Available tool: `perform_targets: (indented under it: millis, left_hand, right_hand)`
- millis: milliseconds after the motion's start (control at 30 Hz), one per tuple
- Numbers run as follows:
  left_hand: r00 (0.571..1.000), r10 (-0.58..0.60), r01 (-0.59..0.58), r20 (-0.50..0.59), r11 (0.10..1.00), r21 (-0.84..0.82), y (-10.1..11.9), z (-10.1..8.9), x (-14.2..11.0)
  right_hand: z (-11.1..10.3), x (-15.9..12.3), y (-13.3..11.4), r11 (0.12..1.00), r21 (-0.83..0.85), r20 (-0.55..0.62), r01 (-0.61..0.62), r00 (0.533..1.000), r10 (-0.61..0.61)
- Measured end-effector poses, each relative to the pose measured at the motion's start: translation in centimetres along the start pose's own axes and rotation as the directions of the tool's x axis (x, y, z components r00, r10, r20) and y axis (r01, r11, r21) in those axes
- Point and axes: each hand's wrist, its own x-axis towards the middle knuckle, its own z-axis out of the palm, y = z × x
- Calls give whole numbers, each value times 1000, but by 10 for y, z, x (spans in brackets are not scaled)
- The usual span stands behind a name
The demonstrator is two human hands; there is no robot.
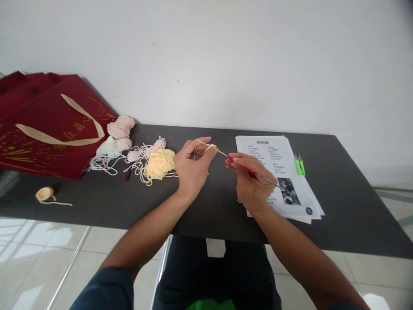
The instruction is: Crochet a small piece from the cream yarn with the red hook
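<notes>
Your piece (211, 147) is in your left hand (192, 165), its fingers pinched on it, left of the papers (264, 168). Your right hand (253, 178) has its fingers closed on the hook (247, 169), tip at the piece. Left of the papers, beyond your left hand, yellow yarn (158, 164) lies on the surface (213, 215); right, green snips (300, 165) touch them.

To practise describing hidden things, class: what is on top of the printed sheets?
Green snips lie at the right edge of the printed sheets. The right hand, holding a red-gripped tool, hides some text; whether it touches the paper is unclear.
</notes>
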Motion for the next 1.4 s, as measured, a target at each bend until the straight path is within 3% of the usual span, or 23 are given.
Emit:
perform_targets:
  millis: [200,333,500,633,733,833,1067,1200,1300,1400]
  left_hand:
    - [969,-242,245,44,934,-258,1,3,4]
    - [926,-342,379,162,842,-385,4,2,8]
    - [841,-424,541,336,684,-490,6,-1,13]
    - [807,-430,588,404,646,-487,6,-4,16]
    - [813,-409,571,415,703,-425,7,-3,16]
    - [849,-367,494,380,808,-322,6,-2,15]
    - [930,-271,304,247,947,-107,-1,-2,11]
    - [974,-146,140,171,989,51,-5,-3,8]
    - [984,-57,42,170,995,88,-3,-4,6]
    - [976,-67,58,208,997,50,0,-4,6]
  right_hand:
    - [-1,-4,6,992,-88,103,89,991,-80]
    - [-1,-5,10,996,-84,84,23,996,-16]
    - [-1,-8,12,998,-59,96,-15,995,21]
    - [2,-2,12,983,74,50,-166,985,163]
    - [1,6,15,936,211,2,-280,958,286]
    - [-4,14,17,919,249,18,-306,950,312]
    - [-13,16,8,993,-23,66,-118,991,119]
    - [-12,12,4,992,-125,86,1,996,10]
    - [-12,11,0,989,-135,38,-61,997,66]
    - [-13,14,-6,975,-90,-6,-203,979,203]
